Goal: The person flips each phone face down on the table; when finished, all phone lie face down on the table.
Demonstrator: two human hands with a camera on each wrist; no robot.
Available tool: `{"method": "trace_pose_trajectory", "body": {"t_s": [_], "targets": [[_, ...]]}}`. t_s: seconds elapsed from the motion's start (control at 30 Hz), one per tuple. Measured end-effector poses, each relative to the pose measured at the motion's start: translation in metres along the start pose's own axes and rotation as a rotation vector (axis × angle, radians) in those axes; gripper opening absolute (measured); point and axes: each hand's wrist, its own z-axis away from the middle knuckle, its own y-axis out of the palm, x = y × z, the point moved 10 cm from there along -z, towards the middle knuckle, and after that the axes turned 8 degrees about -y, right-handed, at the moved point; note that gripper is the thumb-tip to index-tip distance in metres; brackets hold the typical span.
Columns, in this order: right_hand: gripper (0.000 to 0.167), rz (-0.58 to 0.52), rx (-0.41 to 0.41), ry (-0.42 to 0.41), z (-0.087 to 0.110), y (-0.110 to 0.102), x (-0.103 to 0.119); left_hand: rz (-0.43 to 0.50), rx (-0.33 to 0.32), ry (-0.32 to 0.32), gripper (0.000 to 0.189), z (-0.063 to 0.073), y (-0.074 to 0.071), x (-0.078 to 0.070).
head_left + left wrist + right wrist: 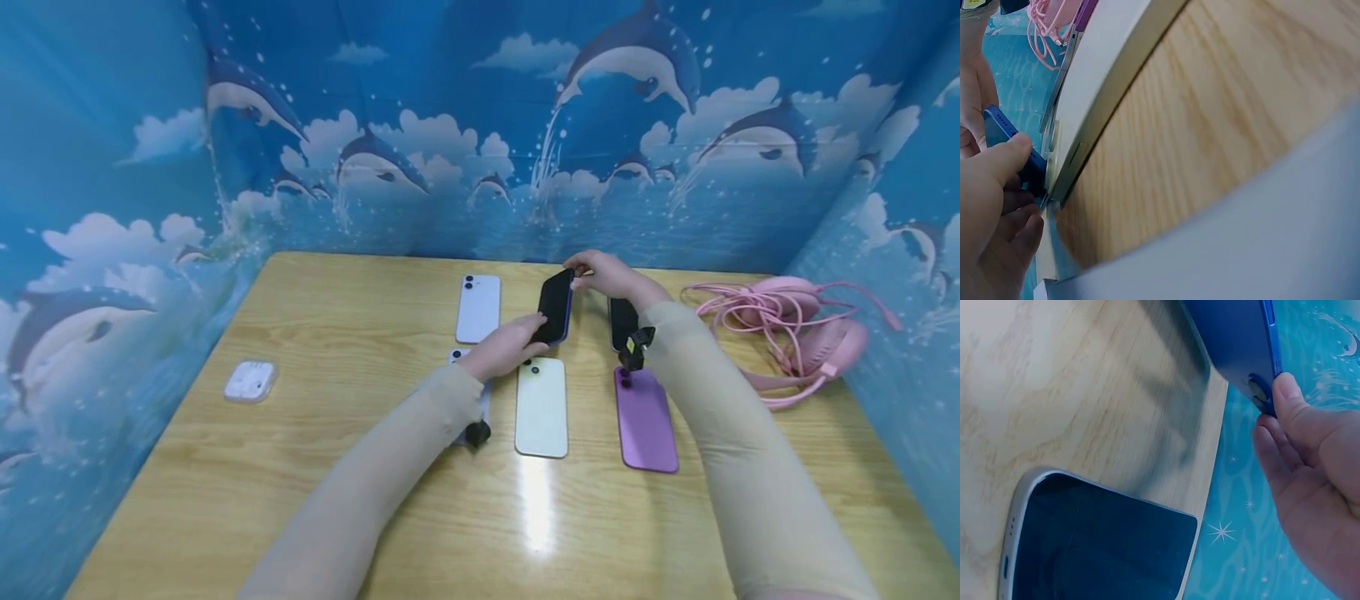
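A blue phone [555, 307] is held tilted above the back of the table, its dark screen toward the head camera. My left hand [510, 343] pinches its near end, the thumb along the blue edge in the left wrist view. At the far end, my right hand [606, 277] grips a corner beside the camera bump, between thumb and fingers [1272, 440]. Just in front lies a cream phone [542, 408], back up. Below my right wrist a phone with a black screen [1104, 544] lies face up, partly covered in the head view.
A pale lavender phone [478, 310] lies at the back, and another phone [485, 402] is mostly hidden under my left forearm. A purple phone [647, 421] lies near my right forearm. Pink headphones [828, 346] with tangled cable sit right; a small white case [250, 381] lies left.
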Motion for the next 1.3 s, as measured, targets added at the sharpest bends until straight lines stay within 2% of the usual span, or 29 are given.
{"method": "trace_pose_trajectory", "body": {"t_s": [0.17, 0.37, 0.47, 0.53, 0.63, 0.73, 0.8, 0.9, 1.03, 1.13, 1.3], "targets": [[0.045, -0.009, 0.009, 0.024, -0.002, -0.001, 0.002, 0.09, 0.019, 0.014, 0.059, -0.001, 0.003, 0.0], [0.043, -0.019, -0.036, -0.021, -0.011, -0.002, 0.013, 0.227, 0.0, 0.019, 0.055, -0.004, 0.004, 0.004], [0.042, -0.032, -0.039, -0.04, -0.016, -0.001, 0.018, 0.261, -0.039, -0.005, 0.058, -0.004, 0.001, 0.007], [0.042, -0.044, -0.04, -0.042, -0.017, 0.0, 0.019, 0.273, -0.088, -0.031, 0.064, -0.001, -0.004, 0.009], [0.042, -0.054, -0.047, -0.03, -0.018, 0.001, 0.018, 0.222, -0.189, -0.032, 0.078, 0.003, -0.017, 0.007], [0.044, -0.096, -0.048, 0.004, -0.017, 0.005, 0.014, 0.125, -0.274, 0.04, 0.086, 0.009, -0.027, -0.003], [0.046, -0.158, -0.042, 0.025, -0.017, 0.009, 0.01, 0.078, -0.31, 0.1, 0.085, 0.013, -0.032, -0.01], [0.052, -0.298, -0.034, 0.064, -0.016, 0.019, 0.001, 0.028, -0.328, 0.134, 0.081, 0.016, -0.034, -0.016], [0.063, -0.368, -0.047, 0.085, -0.015, 0.029, -0.01, 0.009, -0.316, 0.077, 0.079, 0.015, -0.032, -0.011], [0.068, -0.33, -0.059, 0.084, -0.015, 0.035, -0.014, 0.016, -0.318, 0.024, 0.079, 0.014, -0.031, -0.005], [0.066, -0.26, -0.083, 0.084, -0.018, 0.04, -0.015, 0.045, -0.311, -0.032, 0.077, 0.012, -0.029, 0.001]]}}
